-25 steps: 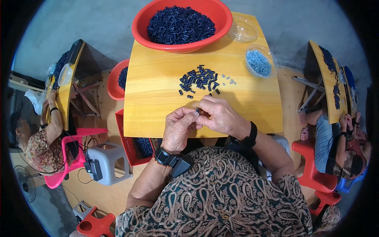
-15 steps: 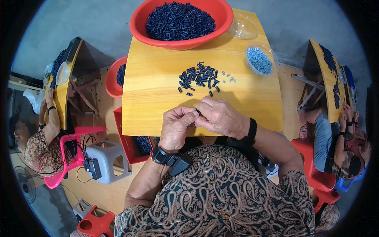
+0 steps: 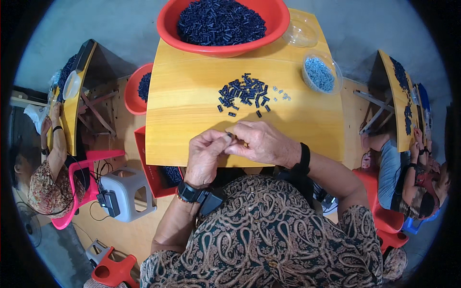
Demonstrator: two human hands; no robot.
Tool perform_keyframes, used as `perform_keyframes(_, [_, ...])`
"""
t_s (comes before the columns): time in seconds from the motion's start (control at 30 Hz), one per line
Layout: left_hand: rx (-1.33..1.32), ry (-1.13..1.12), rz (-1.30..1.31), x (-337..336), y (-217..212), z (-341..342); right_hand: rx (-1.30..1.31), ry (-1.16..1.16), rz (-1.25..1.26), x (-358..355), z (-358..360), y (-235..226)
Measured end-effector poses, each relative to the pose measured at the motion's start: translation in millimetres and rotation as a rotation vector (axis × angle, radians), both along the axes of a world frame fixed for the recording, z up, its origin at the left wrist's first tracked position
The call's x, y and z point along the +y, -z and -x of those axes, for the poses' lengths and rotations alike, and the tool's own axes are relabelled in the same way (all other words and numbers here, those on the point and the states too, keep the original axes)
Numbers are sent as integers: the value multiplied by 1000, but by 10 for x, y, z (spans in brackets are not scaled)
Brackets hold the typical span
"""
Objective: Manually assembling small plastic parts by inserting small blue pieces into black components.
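black piece [image 3: 230, 136] sits pinched at the thumb and finger of a worker's left hand [image 3: 204, 156], just above the near edge of a yellow table. the right hand [image 3: 261, 143] closes in from the other side, its fingertips bunched against the piece; whether they clasp it too, or a smaller part, cannot be told, as the knuckles cover most of it. in the last fraction of a second both hands have drifted left together, and less of the piece shows between the fingers. the hold looks unbroken, which suggests the handling of this one piece is still under way, with nothing set down.

beyond the fingers, a loose pile [image 3: 242, 92] of similar pieces lies on the table [image 3: 177, 120], a few strays at its near side, with small silvery bits [image 3: 282, 93] scattered to its right. pile and bits look just as they did in the earlier frames. farther out, a clear tub [image 3: 338, 79] of bluish bits and a red bowl [image 3: 223, 51] heaped with black pieces stand at the far side. table, bowl and tub appear slightly shifted in frame, apparently as the wearer's head moved.
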State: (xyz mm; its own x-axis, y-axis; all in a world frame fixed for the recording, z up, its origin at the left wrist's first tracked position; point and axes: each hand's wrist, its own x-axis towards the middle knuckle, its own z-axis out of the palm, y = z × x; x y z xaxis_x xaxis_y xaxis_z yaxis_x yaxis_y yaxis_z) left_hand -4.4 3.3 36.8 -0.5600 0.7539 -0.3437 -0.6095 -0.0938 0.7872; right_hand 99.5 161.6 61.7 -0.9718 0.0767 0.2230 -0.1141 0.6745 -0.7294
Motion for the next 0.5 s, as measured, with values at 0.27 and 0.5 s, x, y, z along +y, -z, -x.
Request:
perform_keyframes(0.27, [465,-848,-39,-866,183,576,-14,295,-105,369,157,140])
perform_keyframes(0.5, [170,-1114,304,-1478,701,653,-143,302,-337,313,242,201])
